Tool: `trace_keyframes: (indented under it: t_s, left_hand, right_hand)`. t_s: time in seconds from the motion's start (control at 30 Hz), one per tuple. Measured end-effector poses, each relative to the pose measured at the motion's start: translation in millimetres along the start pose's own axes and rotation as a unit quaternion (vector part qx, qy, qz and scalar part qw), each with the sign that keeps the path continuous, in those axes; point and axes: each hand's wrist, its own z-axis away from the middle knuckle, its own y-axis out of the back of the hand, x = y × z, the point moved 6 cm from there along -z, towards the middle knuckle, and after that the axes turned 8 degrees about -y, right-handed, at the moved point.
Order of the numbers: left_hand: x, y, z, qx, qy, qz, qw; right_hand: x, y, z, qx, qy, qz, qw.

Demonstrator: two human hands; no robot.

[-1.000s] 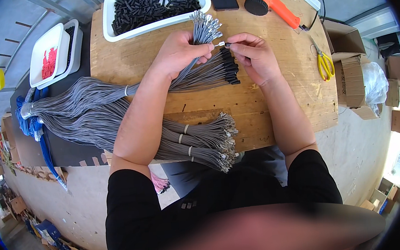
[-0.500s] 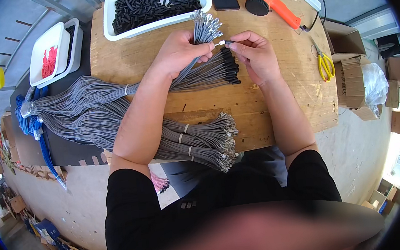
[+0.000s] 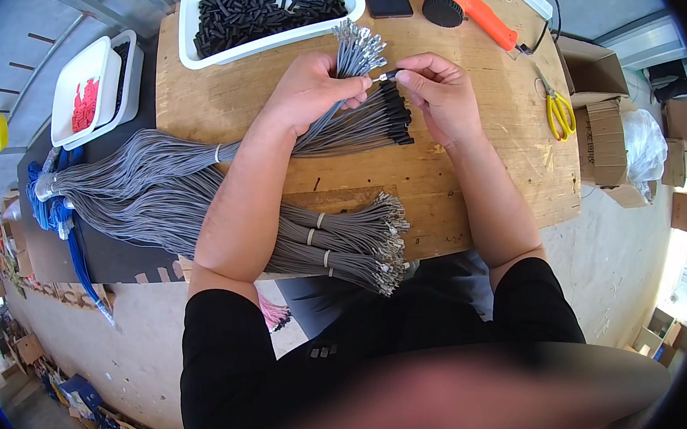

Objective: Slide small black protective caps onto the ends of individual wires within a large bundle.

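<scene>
- The left hand [image 3: 319, 93] is closed around a bundle of grey wires [image 3: 338, 66]; the wire ends project beyond the fingers, toward the far side of the table [image 3: 511, 149].
- The left thumb and index finger are pressed together; a single metal terminal [image 3: 382, 78] projects from their tips toward the right hand [image 3: 441, 97].
- The right thumb and index finger pinch a small black sleeve [image 3: 391, 73] at their tips; the other right fingers are curled.
- The sleeve is positioned between the two hands, in line with the terminal and close against it. Whether it overlaps the terminal cannot be determined at this size.
- The held bundle consists of thin grey strands, gathered tightly at the grip and fanned slightly at the top, with bare, silvery metal ends.
- The pinched sleeve is short, narrow and matt black; its rear portion is hidden by the right fingertips.
- Just below the hands, a row of grey wires fitted with black sleeves [image 3: 397, 116] lies on the table, ends facing right.
- Nearer the person, tied grey bundles [image 3: 337, 236] with metal ends are secured by pale bands.
- A white tray [image 3: 189, 43] of loose black sleeves [image 3: 258, 12] stands beyond the left hand.
- An orange heat gun [image 3: 468, 4] and yellow-handled scissors [image 3: 560, 115] lie to the right.
</scene>
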Motion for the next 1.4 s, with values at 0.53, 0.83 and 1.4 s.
trace_keyframes:
  t_s: [0.53, 0.83, 1.4]
  left_hand:
    - [4.4, -2.7, 1.8, -0.011, 0.0, -0.007, 1.0]
    - [2.8, -0.2, 0.7, -0.037, -0.009, -0.027, 0.999]
    - [6.1, -0.6, 1.8, -0.03, -0.007, -0.045, 0.999]
  right_hand:
    - [7.6, -2.1, -1.2, -0.002, -0.001, 0.016, 1.0]
    - [7.3, 2.1, -5.2, -0.03, -0.017, -0.03, 0.999]
    - [16.3, -4.1, -3.4, -0.109, -0.147, -0.132, 0.974]
